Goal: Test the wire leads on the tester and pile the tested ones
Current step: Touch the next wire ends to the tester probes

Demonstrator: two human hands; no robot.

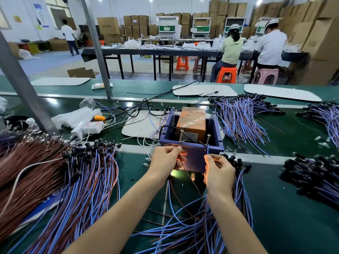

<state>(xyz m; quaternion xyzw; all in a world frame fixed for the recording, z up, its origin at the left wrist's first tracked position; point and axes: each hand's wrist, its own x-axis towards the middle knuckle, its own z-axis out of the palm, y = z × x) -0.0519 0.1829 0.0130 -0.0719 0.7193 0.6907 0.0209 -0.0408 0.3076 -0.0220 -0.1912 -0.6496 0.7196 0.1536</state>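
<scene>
The tester is a blue open box (194,154) with an orange block (191,123) inside and two upright screws (181,137) on its near rim. My left hand (166,162) pinches a brown wire end at the left screw. My right hand (218,171) pinches a blue wire end (207,150) held up to the right screw (208,140). Below the box a small lamp (173,173) glows on the green mat. A pile of blue and brown leads (88,182) lies to the left, and a loose heap (192,230) lies under my right wrist.
More lead bundles lie at the back right (242,118), far right (311,176) and right edge (328,114). A white power strip (89,126) with an orange plug sits back left beside a slanting metal post (20,85). People work at a table behind.
</scene>
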